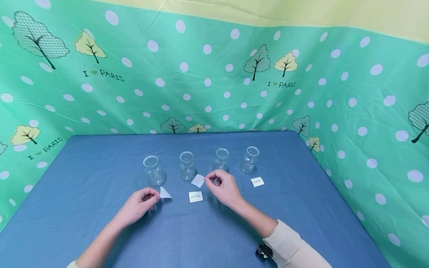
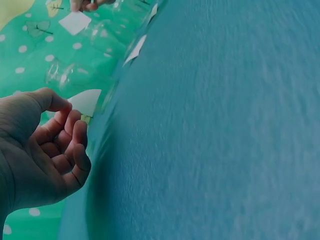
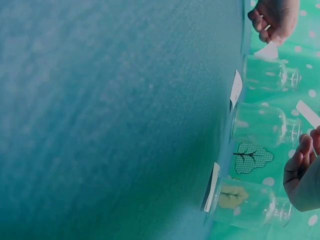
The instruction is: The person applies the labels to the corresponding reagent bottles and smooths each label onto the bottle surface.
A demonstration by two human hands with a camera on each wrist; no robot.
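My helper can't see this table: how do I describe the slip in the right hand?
On the blue tabletop, find the second of four glass jars from the left. At its lower right in the head view, the right hand pinches the white slip by a corner. Unlike the written labels, it is held up; unlike the curled slip in the left hand, it looks flat.

On a blue table (image 1: 288, 203) lies a lettered paper slip (image 1: 196, 197); taking it as clock centre, the first glass jar (image 1: 155, 175) stands upright at ten o'clock, the second jar (image 1: 187, 170) between eleven and twelve, the third jar (image 1: 221, 160) at one, the fourth jar (image 1: 249, 163) at two; another lettered slip (image 1: 257, 181) lies between two and three.
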